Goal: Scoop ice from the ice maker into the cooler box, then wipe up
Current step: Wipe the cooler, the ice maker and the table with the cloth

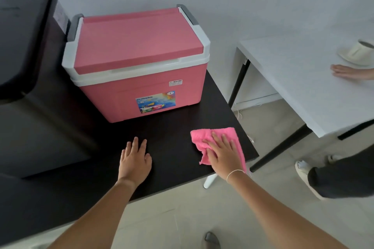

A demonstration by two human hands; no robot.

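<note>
A pink cooler box (141,91) with a white rim and a closed pink lid stands on the dark table (174,127). The black ice maker (22,32) sits at the far left, its lid down. My right hand (222,151) lies flat on a pink cloth (202,137) near the table's right edge, pressing it onto the surface. My left hand (134,157) rests flat on the table in front of the cooler, fingers spread, holding nothing.
A white table (303,87) stands to the right across a gap of floor. On it sits a cream cup on a saucer (358,52), with another person's hand (352,72) beside it. That person's legs and shoes (315,178) are at the lower right.
</note>
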